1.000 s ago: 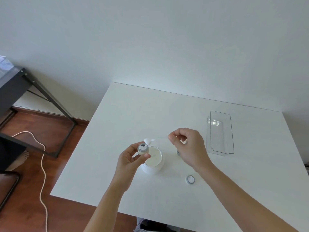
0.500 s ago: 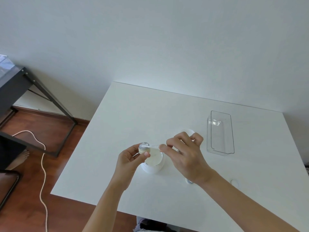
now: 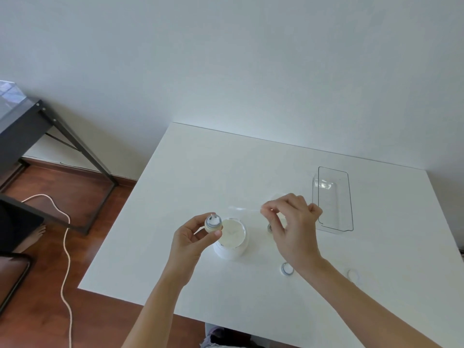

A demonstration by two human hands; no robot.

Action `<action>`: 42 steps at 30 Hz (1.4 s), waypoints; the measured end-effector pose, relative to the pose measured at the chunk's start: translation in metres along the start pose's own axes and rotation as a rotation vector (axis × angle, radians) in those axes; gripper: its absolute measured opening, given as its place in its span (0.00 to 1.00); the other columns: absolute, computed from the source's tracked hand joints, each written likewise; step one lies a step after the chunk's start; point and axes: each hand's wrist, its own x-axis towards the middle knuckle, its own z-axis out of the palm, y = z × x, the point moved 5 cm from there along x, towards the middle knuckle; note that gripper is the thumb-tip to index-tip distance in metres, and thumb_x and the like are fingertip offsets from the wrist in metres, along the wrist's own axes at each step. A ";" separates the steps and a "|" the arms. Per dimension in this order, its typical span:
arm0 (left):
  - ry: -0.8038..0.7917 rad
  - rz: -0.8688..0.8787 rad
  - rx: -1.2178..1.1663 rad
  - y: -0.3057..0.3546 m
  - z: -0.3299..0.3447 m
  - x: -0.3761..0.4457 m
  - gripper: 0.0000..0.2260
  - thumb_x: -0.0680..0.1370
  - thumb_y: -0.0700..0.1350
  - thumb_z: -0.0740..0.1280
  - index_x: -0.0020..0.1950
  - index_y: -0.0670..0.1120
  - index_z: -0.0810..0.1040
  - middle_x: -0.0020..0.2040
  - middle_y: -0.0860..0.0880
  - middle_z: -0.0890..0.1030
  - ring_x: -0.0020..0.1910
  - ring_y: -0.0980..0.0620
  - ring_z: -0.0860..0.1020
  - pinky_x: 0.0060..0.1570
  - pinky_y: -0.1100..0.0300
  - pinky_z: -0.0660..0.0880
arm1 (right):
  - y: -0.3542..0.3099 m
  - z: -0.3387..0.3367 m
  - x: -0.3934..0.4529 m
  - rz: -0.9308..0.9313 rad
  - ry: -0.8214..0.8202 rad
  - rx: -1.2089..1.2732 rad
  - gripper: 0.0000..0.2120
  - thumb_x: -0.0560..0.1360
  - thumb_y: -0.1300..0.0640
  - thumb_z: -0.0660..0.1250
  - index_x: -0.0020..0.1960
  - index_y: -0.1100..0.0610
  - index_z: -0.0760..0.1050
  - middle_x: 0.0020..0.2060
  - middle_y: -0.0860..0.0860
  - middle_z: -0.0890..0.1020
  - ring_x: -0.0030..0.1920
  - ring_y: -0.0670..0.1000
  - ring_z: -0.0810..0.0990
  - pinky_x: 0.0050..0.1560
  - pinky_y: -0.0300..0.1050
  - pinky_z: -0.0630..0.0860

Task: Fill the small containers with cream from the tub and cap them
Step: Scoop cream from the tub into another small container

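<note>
Left hand [image 3: 191, 237] (thumb, fingers) — grips container [image 3: 213, 223].

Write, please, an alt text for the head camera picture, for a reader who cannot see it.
Over a white table, the left hand holds a small jar beside an open tub of cream, while the right hand pinches a thin clear spatula. A clear tray lies behind.

Tub [image 3: 232, 241] on table [image 3: 200, 159], tray [image 3: 334, 199] right.

Both forearms are bare to the frame edge; the left hand [image 3: 188, 241] and right hand [image 3: 295, 229] wear nothing.
</note>
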 end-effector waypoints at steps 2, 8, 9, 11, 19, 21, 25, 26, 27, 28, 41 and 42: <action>0.000 -0.009 -0.009 -0.001 -0.003 -0.001 0.18 0.66 0.47 0.79 0.55 0.51 0.85 0.53 0.45 0.88 0.57 0.49 0.85 0.54 0.66 0.78 | 0.007 0.017 -0.004 0.071 -0.143 -0.057 0.07 0.74 0.57 0.70 0.39 0.47 0.79 0.37 0.42 0.77 0.41 0.48 0.75 0.45 0.43 0.52; 0.025 -0.018 -0.025 -0.005 -0.008 -0.006 0.19 0.69 0.41 0.77 0.59 0.49 0.83 0.57 0.44 0.86 0.59 0.48 0.84 0.55 0.63 0.79 | -0.006 0.070 -0.008 -0.097 -0.443 -0.372 0.06 0.69 0.58 0.74 0.35 0.52 0.80 0.33 0.46 0.77 0.39 0.53 0.76 0.46 0.47 0.55; 0.038 -0.017 -0.034 -0.005 -0.009 -0.006 0.20 0.69 0.40 0.77 0.60 0.48 0.81 0.57 0.44 0.86 0.59 0.46 0.84 0.56 0.61 0.78 | -0.008 0.079 -0.008 -0.127 -0.481 -0.439 0.05 0.68 0.59 0.73 0.36 0.52 0.79 0.33 0.47 0.77 0.41 0.53 0.76 0.47 0.47 0.55; 0.049 -0.014 -0.071 -0.005 -0.011 -0.007 0.20 0.69 0.38 0.77 0.59 0.47 0.78 0.56 0.45 0.86 0.58 0.44 0.84 0.57 0.58 0.78 | -0.010 0.097 -0.012 -0.160 -0.582 -0.501 0.05 0.71 0.63 0.67 0.42 0.53 0.79 0.39 0.48 0.77 0.47 0.54 0.73 0.50 0.48 0.53; 0.034 -0.005 -0.120 -0.003 -0.016 -0.010 0.19 0.66 0.40 0.80 0.55 0.43 0.80 0.53 0.44 0.86 0.58 0.40 0.84 0.59 0.52 0.79 | 0.004 0.104 -0.011 0.124 -0.677 -0.294 0.07 0.78 0.56 0.61 0.46 0.52 0.78 0.46 0.49 0.78 0.50 0.54 0.73 0.48 0.49 0.56; 0.047 -0.009 -0.139 -0.002 -0.016 -0.011 0.21 0.65 0.45 0.79 0.56 0.43 0.81 0.55 0.44 0.86 0.57 0.40 0.84 0.55 0.56 0.82 | 0.015 0.094 -0.011 0.278 -0.637 -0.200 0.08 0.77 0.55 0.61 0.44 0.51 0.79 0.43 0.46 0.80 0.48 0.53 0.75 0.46 0.49 0.56; 0.045 -0.023 -0.135 -0.005 -0.016 -0.010 0.20 0.70 0.45 0.75 0.61 0.43 0.81 0.58 0.44 0.85 0.57 0.41 0.85 0.52 0.60 0.81 | 0.041 0.075 -0.015 0.605 -0.607 -0.007 0.10 0.75 0.53 0.64 0.37 0.55 0.78 0.30 0.45 0.75 0.37 0.50 0.75 0.45 0.48 0.57; 0.041 -0.027 -0.127 -0.006 -0.015 -0.010 0.20 0.71 0.46 0.75 0.62 0.43 0.81 0.59 0.44 0.85 0.57 0.42 0.85 0.53 0.59 0.81 | 0.046 0.070 -0.017 0.668 -0.604 0.031 0.11 0.75 0.53 0.65 0.35 0.55 0.76 0.28 0.46 0.73 0.36 0.51 0.74 0.45 0.47 0.57; 0.036 -0.032 -0.116 -0.006 -0.015 -0.010 0.20 0.71 0.46 0.76 0.62 0.44 0.81 0.59 0.45 0.85 0.57 0.42 0.85 0.54 0.59 0.81 | 0.049 0.066 -0.018 0.721 -0.603 0.069 0.11 0.75 0.52 0.66 0.35 0.54 0.76 0.28 0.46 0.73 0.36 0.51 0.73 0.45 0.47 0.58; 0.031 -0.037 -0.098 -0.006 -0.014 -0.009 0.21 0.71 0.47 0.79 0.62 0.45 0.82 0.59 0.46 0.85 0.58 0.43 0.85 0.56 0.57 0.81 | 0.052 0.061 -0.018 0.762 -0.601 0.110 0.10 0.75 0.52 0.67 0.36 0.54 0.77 0.29 0.46 0.73 0.37 0.51 0.74 0.47 0.48 0.60; -0.016 -0.034 0.009 0.000 0.006 -0.005 0.15 0.69 0.44 0.77 0.55 0.52 0.86 0.53 0.47 0.88 0.56 0.44 0.85 0.60 0.57 0.78 | 0.012 0.013 0.003 0.685 -0.375 0.537 0.06 0.74 0.54 0.71 0.38 0.52 0.82 0.34 0.49 0.80 0.38 0.47 0.75 0.47 0.46 0.73; -0.026 -0.030 0.013 0.001 0.007 -0.005 0.14 0.70 0.43 0.76 0.55 0.51 0.86 0.53 0.46 0.88 0.56 0.44 0.85 0.57 0.60 0.79 | 0.006 0.012 0.004 0.624 -0.349 0.504 0.06 0.74 0.54 0.71 0.38 0.51 0.81 0.35 0.47 0.81 0.38 0.46 0.75 0.50 0.49 0.73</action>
